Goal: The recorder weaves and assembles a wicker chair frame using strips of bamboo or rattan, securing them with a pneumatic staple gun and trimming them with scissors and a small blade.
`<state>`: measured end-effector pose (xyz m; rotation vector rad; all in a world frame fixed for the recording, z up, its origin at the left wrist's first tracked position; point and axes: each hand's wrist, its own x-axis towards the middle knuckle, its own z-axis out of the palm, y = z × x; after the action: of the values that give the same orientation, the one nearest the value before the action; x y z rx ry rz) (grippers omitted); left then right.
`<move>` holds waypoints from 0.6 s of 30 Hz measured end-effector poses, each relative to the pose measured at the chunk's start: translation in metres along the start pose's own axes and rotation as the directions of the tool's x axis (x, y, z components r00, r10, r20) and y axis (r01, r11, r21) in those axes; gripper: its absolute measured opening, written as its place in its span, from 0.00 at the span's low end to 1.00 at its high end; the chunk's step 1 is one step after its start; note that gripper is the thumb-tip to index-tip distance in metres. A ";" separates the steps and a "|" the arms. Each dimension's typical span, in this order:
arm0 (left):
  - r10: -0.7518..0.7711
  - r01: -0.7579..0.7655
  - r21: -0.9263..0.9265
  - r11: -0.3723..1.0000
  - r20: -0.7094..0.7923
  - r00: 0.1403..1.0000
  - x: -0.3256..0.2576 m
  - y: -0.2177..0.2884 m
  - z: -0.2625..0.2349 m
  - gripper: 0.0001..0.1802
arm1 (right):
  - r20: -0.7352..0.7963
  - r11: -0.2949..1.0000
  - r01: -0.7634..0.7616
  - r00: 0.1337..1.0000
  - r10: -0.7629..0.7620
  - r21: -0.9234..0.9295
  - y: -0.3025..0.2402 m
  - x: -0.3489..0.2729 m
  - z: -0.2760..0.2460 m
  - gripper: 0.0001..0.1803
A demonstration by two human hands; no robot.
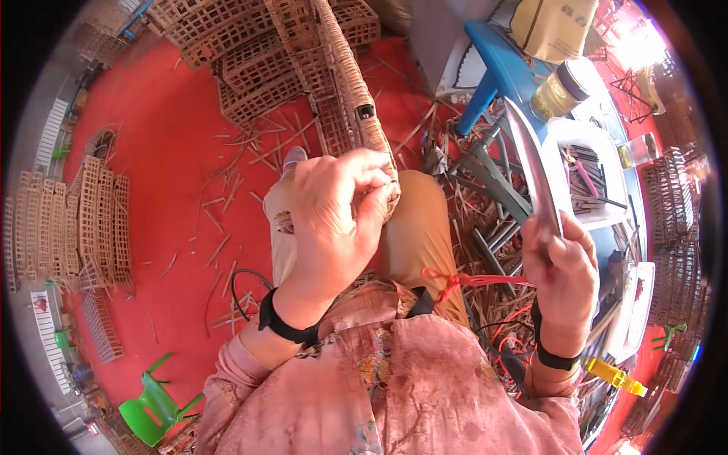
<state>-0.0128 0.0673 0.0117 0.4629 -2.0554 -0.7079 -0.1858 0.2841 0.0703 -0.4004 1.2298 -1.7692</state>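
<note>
The one view came from a camera on my head, the left of a side-by-side pair, and it looked steeply down onto my lap. It sat close: my lap filled the middle of the picture, with my chest just below it at the lower edge and my forearms coming in from there. The red floor spread left of and above my lap, the blue stool up to its right. The wide fisheye lens bent everything toward a dark round rim.
</note>
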 end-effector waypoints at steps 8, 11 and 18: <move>0.352 -0.347 0.147 0.926 -0.013 0.936 0.001 -0.012 -0.004 0.16 | 0.027 0.716 0.074 0.997 -0.077 -0.695 0.015 0.010 0.019 0.14; 0.334 -0.330 0.135 0.934 -0.008 0.942 -0.001 -0.013 -0.003 0.17 | -0.001 0.782 0.002 1.000 -0.003 -0.623 0.006 0.007 0.023 0.19; 0.384 -0.391 0.254 0.885 0.079 0.920 -0.005 -0.013 -0.007 0.17 | 0.189 0.610 0.129 0.981 0.035 -0.782 -0.012 0.014 0.021 0.19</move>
<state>-0.0034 0.0581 0.0033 0.1760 -2.1888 -0.1994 -0.1849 0.2621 0.0870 -1.0967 1.8398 -1.0750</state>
